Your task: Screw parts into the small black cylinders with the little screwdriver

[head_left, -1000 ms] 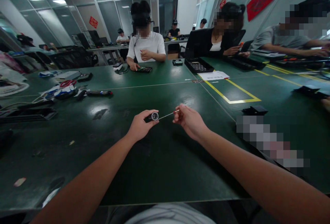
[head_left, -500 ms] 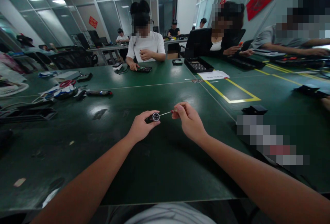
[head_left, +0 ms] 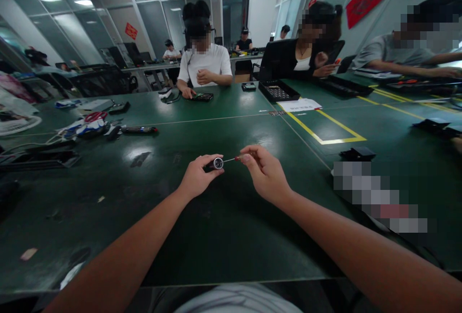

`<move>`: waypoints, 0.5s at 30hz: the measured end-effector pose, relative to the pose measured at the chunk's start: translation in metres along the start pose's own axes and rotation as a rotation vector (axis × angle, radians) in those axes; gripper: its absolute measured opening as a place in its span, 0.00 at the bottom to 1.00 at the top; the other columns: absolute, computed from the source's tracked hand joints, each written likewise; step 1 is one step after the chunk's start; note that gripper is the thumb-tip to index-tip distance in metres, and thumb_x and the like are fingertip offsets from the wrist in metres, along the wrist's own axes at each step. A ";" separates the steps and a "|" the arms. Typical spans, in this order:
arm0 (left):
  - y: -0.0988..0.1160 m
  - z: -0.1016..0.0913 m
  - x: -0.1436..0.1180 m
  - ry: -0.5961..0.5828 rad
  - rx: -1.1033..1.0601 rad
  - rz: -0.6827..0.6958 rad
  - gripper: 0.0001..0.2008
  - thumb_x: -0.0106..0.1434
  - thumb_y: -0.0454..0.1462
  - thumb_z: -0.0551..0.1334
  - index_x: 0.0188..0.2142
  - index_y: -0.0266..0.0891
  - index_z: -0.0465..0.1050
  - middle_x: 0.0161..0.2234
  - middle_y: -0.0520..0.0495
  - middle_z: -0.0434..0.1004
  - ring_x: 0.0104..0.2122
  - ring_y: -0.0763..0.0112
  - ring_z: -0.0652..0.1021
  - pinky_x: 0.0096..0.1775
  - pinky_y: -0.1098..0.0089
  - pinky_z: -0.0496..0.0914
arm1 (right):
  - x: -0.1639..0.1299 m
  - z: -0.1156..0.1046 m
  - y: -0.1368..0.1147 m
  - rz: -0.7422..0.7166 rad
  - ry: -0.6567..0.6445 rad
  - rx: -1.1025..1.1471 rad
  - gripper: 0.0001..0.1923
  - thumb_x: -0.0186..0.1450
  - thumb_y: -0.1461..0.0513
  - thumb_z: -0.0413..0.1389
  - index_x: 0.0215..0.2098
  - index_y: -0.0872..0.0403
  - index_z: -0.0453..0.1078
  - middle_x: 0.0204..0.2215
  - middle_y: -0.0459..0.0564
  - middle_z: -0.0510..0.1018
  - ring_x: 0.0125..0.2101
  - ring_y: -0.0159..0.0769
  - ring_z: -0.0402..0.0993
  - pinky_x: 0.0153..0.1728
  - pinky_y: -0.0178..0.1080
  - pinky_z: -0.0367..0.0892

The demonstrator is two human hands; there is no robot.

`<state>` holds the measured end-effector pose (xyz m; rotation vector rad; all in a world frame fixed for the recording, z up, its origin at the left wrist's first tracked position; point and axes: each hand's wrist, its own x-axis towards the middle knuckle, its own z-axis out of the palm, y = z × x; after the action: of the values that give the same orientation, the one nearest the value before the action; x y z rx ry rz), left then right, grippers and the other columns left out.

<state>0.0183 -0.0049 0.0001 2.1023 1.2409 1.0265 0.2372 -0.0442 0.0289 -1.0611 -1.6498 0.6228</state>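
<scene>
Between the thumb and fingers of my left hand (head_left: 198, 177) is a dark cylindrical part (head_left: 218, 163) with a pale ring around its open end, which faces me and slightly right. My right hand (head_left: 265, 171) pinches the red handle of a thin screwdriver (head_left: 229, 160). Its metal shaft points left, and the tip reaches into the ringed opening; what it touches inside is hidden. Both hands are held above the green table (head_left: 231, 236), near its middle.
Scissors with red handles (head_left: 96, 117), cables and a dark pen-like tool (head_left: 139, 130) lie at the left. A black tray of small parts (head_left: 277, 91) and a white paper (head_left: 299, 105) are farther back. Co-workers sit across the table. A black clip-like object (head_left: 357, 154) lies at right.
The fingers of my right hand have shifted around the screwdriver handle, and the handle sits slightly farther left. My left hand keeps its hold on the cylindrical part.
</scene>
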 end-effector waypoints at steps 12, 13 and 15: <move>0.001 -0.002 0.000 -0.031 -0.041 0.045 0.19 0.60 0.38 0.69 0.52 0.48 0.77 0.49 0.46 0.80 0.50 0.57 0.77 0.58 0.50 0.64 | 0.019 0.007 0.022 0.653 0.034 0.760 0.13 0.69 0.53 0.52 0.31 0.52 0.66 0.22 0.42 0.67 0.22 0.31 0.64 0.31 0.41 0.70; 0.002 -0.002 0.000 -0.024 -0.050 0.035 0.20 0.60 0.38 0.69 0.52 0.47 0.77 0.49 0.46 0.80 0.51 0.57 0.77 0.59 0.49 0.64 | 0.020 0.007 0.023 0.689 0.032 0.823 0.13 0.68 0.54 0.52 0.30 0.52 0.66 0.21 0.42 0.66 0.21 0.30 0.63 0.30 0.40 0.69; 0.003 -0.002 0.000 -0.014 -0.051 0.016 0.20 0.60 0.38 0.69 0.52 0.47 0.77 0.49 0.45 0.80 0.51 0.56 0.77 0.60 0.49 0.62 | 0.020 0.007 0.022 0.653 0.056 0.852 0.11 0.68 0.54 0.54 0.31 0.52 0.67 0.22 0.42 0.67 0.22 0.30 0.64 0.30 0.39 0.70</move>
<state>0.0180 -0.0057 0.0033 2.0804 1.1806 1.0379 0.2364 -0.0157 0.0176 -0.9208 -0.7866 1.5318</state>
